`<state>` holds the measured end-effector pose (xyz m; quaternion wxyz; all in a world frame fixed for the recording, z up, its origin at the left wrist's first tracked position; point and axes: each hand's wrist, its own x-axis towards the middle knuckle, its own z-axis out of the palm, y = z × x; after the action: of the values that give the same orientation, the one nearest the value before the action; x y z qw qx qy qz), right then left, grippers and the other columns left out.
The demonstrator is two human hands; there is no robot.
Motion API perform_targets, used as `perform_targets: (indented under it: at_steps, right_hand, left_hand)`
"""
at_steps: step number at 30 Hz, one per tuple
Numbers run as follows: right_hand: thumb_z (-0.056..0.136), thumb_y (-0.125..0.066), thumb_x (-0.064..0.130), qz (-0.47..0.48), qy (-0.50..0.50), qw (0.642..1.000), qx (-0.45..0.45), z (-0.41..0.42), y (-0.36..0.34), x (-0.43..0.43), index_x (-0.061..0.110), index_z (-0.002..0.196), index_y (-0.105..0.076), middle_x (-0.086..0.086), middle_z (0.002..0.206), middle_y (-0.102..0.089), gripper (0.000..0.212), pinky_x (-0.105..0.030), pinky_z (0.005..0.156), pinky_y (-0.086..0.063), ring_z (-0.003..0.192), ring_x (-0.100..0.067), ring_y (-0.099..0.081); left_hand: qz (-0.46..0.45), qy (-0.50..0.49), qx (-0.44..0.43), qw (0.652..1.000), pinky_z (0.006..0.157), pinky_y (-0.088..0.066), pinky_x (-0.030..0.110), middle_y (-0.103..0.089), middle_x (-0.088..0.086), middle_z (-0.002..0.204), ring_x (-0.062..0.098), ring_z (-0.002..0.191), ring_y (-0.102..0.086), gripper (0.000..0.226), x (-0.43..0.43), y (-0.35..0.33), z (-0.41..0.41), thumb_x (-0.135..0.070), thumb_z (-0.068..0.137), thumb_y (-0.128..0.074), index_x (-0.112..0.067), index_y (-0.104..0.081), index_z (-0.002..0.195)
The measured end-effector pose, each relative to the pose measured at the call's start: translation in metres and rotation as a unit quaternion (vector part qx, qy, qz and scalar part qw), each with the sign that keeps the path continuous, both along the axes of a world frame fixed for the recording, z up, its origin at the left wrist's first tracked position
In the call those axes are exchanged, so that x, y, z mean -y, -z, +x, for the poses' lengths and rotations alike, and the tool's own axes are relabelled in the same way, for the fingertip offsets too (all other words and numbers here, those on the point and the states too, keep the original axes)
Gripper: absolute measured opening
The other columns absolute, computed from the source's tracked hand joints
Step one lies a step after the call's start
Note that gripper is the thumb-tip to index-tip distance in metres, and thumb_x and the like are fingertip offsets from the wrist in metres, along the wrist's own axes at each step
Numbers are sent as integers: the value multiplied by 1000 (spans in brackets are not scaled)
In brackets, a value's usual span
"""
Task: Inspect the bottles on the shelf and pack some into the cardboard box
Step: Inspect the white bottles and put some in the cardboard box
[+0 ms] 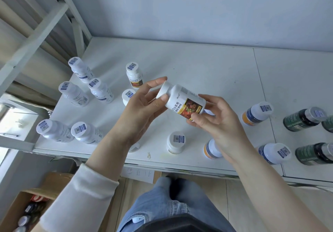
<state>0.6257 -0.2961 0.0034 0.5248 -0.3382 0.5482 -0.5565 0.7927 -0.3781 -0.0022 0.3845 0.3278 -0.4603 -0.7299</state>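
Observation:
I hold a white bottle (182, 101) with a red-and-yellow picture label on its side above the white shelf (207, 73). My left hand (142, 109) pinches its cap end and my right hand (214, 120) grips its base. Several white bottles stand on the shelf at the left, such as the nearest one (84, 132), and a matching one (134, 75) stands behind my left hand. A cardboard box (27, 208) sits on the floor at the lower left with a few bottles inside.
Orange-banded white bottles (256, 115) and dark green bottles (304, 119) stand at the right of the shelf. A small white bottle (175, 142) stands near the front edge. A grey metal frame (36, 33) rises at the left. The wall is behind.

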Motion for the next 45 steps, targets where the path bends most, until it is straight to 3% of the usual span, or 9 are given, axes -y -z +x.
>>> perform_targets:
  at_steps: [5, 9, 13, 17, 20, 26, 31, 40, 45]
  right_hand:
    - [63, -80, 24, 7, 40, 992, -121, 6, -4, 7, 16, 110, -57, -5, 112, -63, 53, -17, 70, -53, 73, -11, -68]
    - [61, -84, 23, -95, 96, 914, -382, 11, -7, 15, 12, 112, -60, -3, 106, -60, 57, -6, 63, -45, 66, -5, -62]
    - [60, -83, 27, -153, 121, 871, -451, 15, -6, 19, 9, 113, -61, -4, 96, -56, 60, -11, 67, -47, 68, 0, -53]
    - [70, -78, 16, -73, 119, 920, -366, 10, -3, 12, 22, 116, -55, -1, 105, -62, 52, -15, 66, -51, 70, -7, -63]
    - [74, -73, 10, 56, 102, 989, -91, 6, -3, 10, 22, 105, -54, -4, 102, -68, 38, -23, 76, -55, 82, -14, -69]
    - [75, -59, 18, 138, -68, 944, 293, -6, -4, 10, -1, 110, -59, -16, 108, -66, 39, -26, 86, -53, 97, -21, -67]
    - [64, -68, 9, 97, -117, 935, 321, -10, 4, 9, 0, 114, -55, -12, 110, -67, 53, -26, 83, -54, 107, -23, -63]
    - [57, -64, -11, 94, -79, 955, 269, -18, 7, 12, 4, 110, -53, -8, 93, -69, 56, -25, 71, -57, 86, -18, -69]
    - [66, -70, 4, 93, -84, 991, 55, -26, 3, 12, 6, 127, -44, -8, 109, -65, 66, -25, 81, -55, 94, -14, -68]
  left_hand:
    - [104, -28, 43, 993, 85, -54, 26, -68, 8, 102, 17, 93, -66, 27, 11, 7, -14, -25, 92, -51, -7, -61, 108]
    - [253, -33, -30, 967, 67, -57, 22, -69, 11, 97, 16, 81, -70, 30, 12, 10, -29, -23, 97, -44, 0, -62, 102]
    - [297, -25, -48, 953, 67, -58, 24, -67, 10, 100, 18, 83, -69, 32, 10, 9, -34, -26, 97, -44, -1, -61, 106]
    - [272, -4, -18, 962, 75, -58, 30, -68, 17, 101, 24, 90, -69, 61, 19, -2, -25, -55, 93, -31, -5, -59, 113]
    - [104, 0, 135, 985, 81, -56, 31, -67, 6, 108, 19, 102, -63, 64, 27, -15, -19, -60, 93, -16, -19, -61, 112]
    - [-112, -5, 224, 968, 90, -51, 30, -69, -8, 110, 5, 106, -62, 55, 28, -41, -16, -61, 85, -25, -31, -67, 103]
    - [-226, 87, 161, 957, 93, -48, 23, -66, -16, 111, 6, 116, -57, 31, 18, -52, -17, -28, 86, -60, -19, -64, 115]
    - [-327, 160, 162, 917, 95, -46, 25, -59, -4, 124, 13, 120, -55, 57, 7, -49, -18, -19, 70, -73, -19, -51, 123]
    - [-230, 81, 194, 950, 89, -49, 20, -62, -10, 112, 8, 108, -59, 42, 25, -35, -22, -17, 71, -78, -26, -58, 106]
